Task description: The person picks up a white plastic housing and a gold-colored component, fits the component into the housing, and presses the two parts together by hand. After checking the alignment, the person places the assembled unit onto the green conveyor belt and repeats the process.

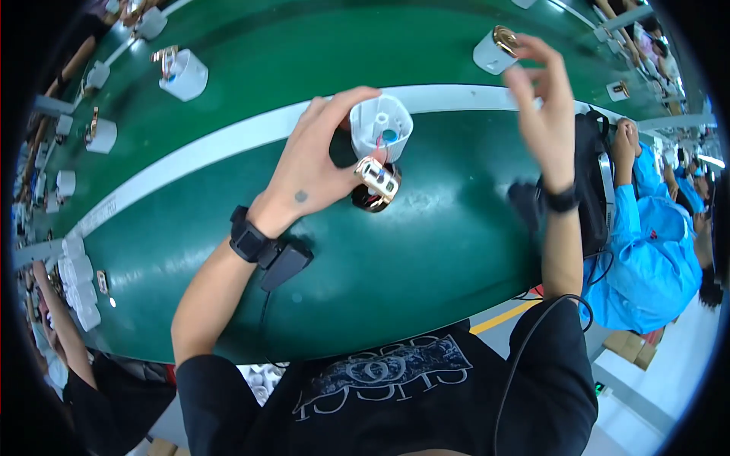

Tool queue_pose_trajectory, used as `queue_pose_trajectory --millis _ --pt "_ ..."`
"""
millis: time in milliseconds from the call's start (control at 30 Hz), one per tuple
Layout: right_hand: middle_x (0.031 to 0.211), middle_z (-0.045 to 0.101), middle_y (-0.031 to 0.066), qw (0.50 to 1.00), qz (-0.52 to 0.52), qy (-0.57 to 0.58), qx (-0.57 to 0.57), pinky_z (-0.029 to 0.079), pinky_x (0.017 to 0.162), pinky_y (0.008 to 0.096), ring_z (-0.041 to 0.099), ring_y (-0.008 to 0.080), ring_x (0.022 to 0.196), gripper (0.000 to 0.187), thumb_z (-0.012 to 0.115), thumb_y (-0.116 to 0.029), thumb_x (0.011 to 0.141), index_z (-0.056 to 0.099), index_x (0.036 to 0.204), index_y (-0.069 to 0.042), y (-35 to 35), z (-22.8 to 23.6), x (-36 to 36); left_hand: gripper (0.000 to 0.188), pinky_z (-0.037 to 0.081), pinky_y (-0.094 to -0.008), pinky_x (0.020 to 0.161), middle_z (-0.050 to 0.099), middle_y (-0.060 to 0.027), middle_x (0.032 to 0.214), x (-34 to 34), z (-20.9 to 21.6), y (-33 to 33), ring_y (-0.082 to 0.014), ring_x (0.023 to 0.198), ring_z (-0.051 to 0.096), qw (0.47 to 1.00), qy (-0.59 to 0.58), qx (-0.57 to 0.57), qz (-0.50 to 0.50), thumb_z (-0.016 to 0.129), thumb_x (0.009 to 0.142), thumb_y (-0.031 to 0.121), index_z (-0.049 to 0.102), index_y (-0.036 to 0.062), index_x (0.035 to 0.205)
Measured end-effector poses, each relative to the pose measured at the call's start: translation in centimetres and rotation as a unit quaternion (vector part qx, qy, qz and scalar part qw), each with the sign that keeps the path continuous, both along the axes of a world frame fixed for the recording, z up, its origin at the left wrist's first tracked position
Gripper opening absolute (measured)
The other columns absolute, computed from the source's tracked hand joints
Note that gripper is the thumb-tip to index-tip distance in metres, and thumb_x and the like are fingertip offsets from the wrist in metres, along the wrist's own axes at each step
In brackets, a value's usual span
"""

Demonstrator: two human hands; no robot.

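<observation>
My left hand (308,156) is closed on a white plastic housing (380,125), its open end facing up. Inside the housing a hollow post and a small blue part show. Thin red wires run from it to a gold-coloured part with cutouts (378,176), close to my left fingertips. Under that sits a dark round piece with a gold rim (372,199). Farther off to the right, my right hand (544,114) is raised, slightly blurred, with its fingers apart. Its fingertips overlap the edge of another white housing with a gold top (493,53); whether they touch cannot be told.
Beyond a white strip (251,125) on the green table (342,281), more white housings with gold parts (184,76) stand at left. Stacked white pieces (78,281) are at the left edge. A black bag (593,182) and a person in blue (646,251) are at right.
</observation>
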State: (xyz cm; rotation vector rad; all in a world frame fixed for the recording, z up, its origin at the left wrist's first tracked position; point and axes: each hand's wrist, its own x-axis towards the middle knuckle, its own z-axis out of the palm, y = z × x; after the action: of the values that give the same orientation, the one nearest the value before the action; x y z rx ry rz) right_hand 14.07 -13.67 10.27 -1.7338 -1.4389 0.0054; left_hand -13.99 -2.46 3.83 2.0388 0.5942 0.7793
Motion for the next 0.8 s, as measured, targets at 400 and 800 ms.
queue_pose_trajectory --millis 400,800 --pt "0.129 0.057 0.0109 0.94 0.262 -0.211 -0.063 0.057 0.078 0.0408 0.064 0.0247 0.102 0.08 0.092 -0.012 0.064 0.061 0.137 -0.007 -1.9 -2.9 -14.1 0.071 0.043 -0.0256 0.066 0.064 -0.0004 0.102 -1.5 -1.4 0.6 -0.0116 0.072 0.048 0.994 -0.019 -0.064 -0.087 0.08 0.075 0.003 0.055 0.0142 0.141" --pt "0.13 0.054 0.0184 0.983 0.135 -0.024 -0.12 0.057 0.08 0.0339 0.064 0.0292 0.108 0.064 0.09 -0.004 0.069 0.057 0.124 -0.002 -2.3 -6.8 -12.6 0.066 0.047 -0.0262 0.064 0.072 -0.0079 0.117 -0.8 -1.8 0.1 -0.0124 0.063 0.051 0.997 -0.048 -0.052 -0.011 0.086 0.077 0.012 0.055 0.0107 0.136"
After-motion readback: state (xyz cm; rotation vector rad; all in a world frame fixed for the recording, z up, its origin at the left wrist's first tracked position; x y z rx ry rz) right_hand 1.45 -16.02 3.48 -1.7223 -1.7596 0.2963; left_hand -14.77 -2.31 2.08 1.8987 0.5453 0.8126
